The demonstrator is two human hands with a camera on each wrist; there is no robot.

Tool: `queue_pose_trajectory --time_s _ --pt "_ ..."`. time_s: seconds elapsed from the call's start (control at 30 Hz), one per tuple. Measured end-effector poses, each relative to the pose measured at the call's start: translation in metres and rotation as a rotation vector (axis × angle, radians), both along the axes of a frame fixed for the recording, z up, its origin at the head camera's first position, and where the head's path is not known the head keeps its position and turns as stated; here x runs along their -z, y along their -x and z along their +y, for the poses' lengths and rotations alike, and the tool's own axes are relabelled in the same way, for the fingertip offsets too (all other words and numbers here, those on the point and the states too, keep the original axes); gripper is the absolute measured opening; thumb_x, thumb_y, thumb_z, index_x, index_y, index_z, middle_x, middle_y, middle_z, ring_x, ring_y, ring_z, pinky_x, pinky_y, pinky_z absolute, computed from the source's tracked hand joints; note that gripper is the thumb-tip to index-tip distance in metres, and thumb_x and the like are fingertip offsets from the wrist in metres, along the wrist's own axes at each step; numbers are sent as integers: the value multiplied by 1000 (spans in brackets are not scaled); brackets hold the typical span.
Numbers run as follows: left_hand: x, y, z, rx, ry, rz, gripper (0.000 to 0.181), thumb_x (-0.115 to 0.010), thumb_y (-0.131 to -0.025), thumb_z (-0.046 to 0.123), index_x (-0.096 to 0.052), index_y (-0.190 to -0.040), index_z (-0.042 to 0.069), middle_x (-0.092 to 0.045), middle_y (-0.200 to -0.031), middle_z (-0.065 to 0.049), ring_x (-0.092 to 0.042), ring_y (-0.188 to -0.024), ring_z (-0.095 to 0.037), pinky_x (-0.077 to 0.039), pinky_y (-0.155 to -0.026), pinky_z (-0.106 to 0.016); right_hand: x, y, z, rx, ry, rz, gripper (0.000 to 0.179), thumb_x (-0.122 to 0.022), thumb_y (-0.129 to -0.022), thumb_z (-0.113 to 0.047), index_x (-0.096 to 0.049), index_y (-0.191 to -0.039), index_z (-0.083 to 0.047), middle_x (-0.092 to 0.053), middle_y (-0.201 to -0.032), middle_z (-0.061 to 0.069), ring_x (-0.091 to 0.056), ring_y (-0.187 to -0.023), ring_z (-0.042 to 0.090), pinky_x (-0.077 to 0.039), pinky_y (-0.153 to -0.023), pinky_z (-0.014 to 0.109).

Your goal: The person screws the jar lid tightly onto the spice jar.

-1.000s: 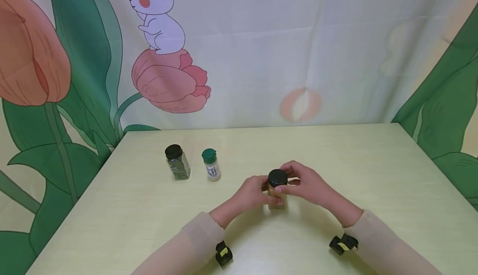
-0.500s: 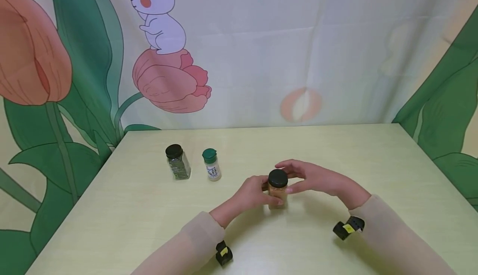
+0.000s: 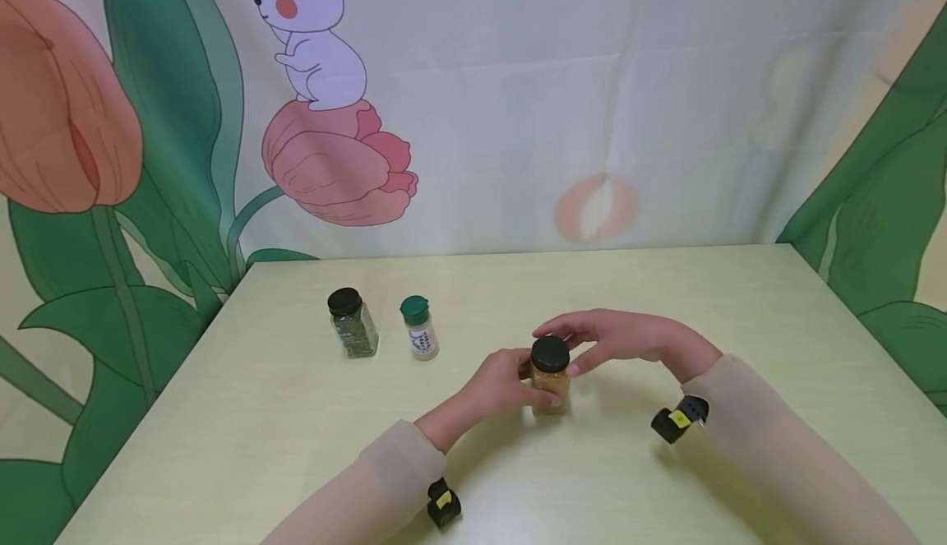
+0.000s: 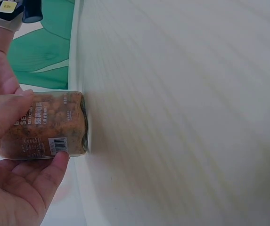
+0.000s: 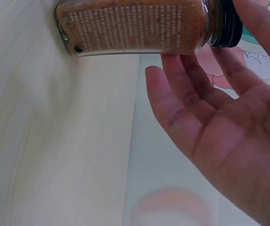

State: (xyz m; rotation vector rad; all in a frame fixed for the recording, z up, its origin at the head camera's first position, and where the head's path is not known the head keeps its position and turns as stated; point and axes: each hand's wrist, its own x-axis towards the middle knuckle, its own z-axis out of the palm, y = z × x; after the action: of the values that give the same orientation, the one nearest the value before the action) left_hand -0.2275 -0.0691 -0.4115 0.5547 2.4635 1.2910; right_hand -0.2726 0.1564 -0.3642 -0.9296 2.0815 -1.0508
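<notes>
A square glass spice jar (image 3: 549, 384) with orange-brown contents and a black lid (image 3: 551, 353) stands upright on the table. My left hand (image 3: 503, 381) grips its lower body from the left, with the thumb across the front, as the left wrist view also shows around the printed jar (image 4: 59, 122). Close to the lid on the right, my right hand (image 3: 617, 339) has its fingers loosely spread behind the lid and its thumb at the jar's right edge. In the right wrist view the right hand's palm (image 5: 233, 127) stands apart from the glass; whether the fingertips touch the lid is unclear.
Left of the hands stand a green-capped shaker (image 3: 420, 330) and a black-lidded jar of dark green herbs (image 3: 353, 323). The pale table (image 3: 296, 446) ends at a printed curtain (image 3: 503, 117) at the back. Each wrist wears a small black camera.
My right hand, which pinched the lid a second ago, has loosened and drawn its thumb off to the right, its fingers now reaching behind the lid. The left hand and the jar have stayed put.
</notes>
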Motion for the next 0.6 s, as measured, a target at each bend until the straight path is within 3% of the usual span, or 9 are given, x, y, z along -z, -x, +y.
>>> queue_pose_trajectory --time_s 0.27,0.6 --pt "1 0 0 2 -13 0 44 -84 -84 15 -68 -121 -2 -74 -123 -17 -67 -125 -35 -51 -111 -48 5 4 -3 17 21 -44 57 -73 -94 -18 -52 -146 -4 -65 -136 12 -58 -128 23 -45 -112 44" --pt "1 0 -1 -4 -18 -8 44 -84 -84 14 -68 -122 -2 -74 -124 -17 -67 -125 -35 -51 -112 -49 11 -4 -3 78 62 39 49 -73 -94 -18 -58 -139 -6 -67 -131 12 -60 -125 25 -45 -109 46"
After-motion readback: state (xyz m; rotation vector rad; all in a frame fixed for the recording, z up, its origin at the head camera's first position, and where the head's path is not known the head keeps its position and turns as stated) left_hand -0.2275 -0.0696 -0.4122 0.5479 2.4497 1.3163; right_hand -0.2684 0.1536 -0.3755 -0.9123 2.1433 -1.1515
